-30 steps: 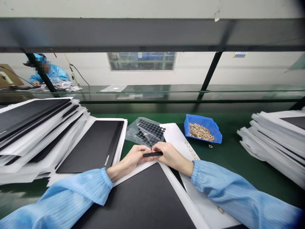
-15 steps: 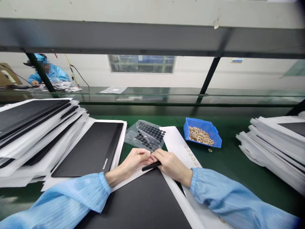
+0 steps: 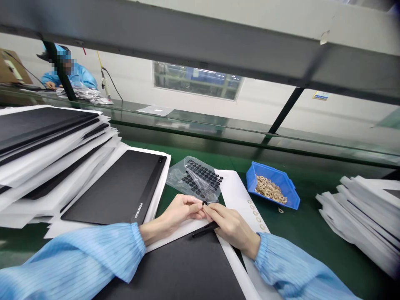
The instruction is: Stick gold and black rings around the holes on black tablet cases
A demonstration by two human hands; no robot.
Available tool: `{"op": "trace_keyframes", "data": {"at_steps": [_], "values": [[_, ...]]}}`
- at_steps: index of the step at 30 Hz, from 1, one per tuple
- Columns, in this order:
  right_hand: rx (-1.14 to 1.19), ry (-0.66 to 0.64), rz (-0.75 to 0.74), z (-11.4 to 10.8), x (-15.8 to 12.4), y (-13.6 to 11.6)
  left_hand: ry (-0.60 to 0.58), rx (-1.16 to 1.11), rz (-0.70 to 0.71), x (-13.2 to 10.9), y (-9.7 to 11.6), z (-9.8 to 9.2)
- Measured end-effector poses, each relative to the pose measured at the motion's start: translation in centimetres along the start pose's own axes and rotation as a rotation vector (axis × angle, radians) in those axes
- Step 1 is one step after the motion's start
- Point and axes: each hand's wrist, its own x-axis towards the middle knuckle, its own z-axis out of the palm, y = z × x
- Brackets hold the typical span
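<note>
Left hand [image 3: 178, 214] half closed, fingertips pinched on a small black rubber ring [image 3: 204, 203], grip hard to make out at this size. Right hand [image 3: 233, 226] curled, fingers wrapped over a slim black pen-like stick [image 3: 206, 230], fingertips just beside the ring.

Both hands directly below the clear plastic bag [image 3: 195, 179], with rows of matching black rings inside it. Left of the bag, a black POSITIVO tablet [image 3: 112, 187] on white backing, then a tall stack of tablets in white sleeves [image 3: 46, 146]. Right of the bag, a white sheet dotted with pale washers [image 3: 239, 196], then a blue plastic bin [image 3: 271, 185] full of brass-coloured washers [image 3: 270, 189]. Farther right, a pile of white-sleeved packs [image 3: 359, 221]. Nearer than the bag, another black tablet [image 3: 175, 266] under the left sleeve. Far beyond the bag, behind a glass partition [image 3: 200, 125], a co-worker in a blue smock [image 3: 70, 73].
</note>
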Motion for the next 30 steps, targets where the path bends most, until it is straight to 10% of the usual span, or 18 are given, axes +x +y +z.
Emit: {"op": "trace_keyframes", "data": {"at_steps": [30], "values": [[0.254, 0.115, 0.255, 0.58, 0.58, -0.52, -0.003, 0.112, 0.038, 0.33, -0.03, -0.22]]}}
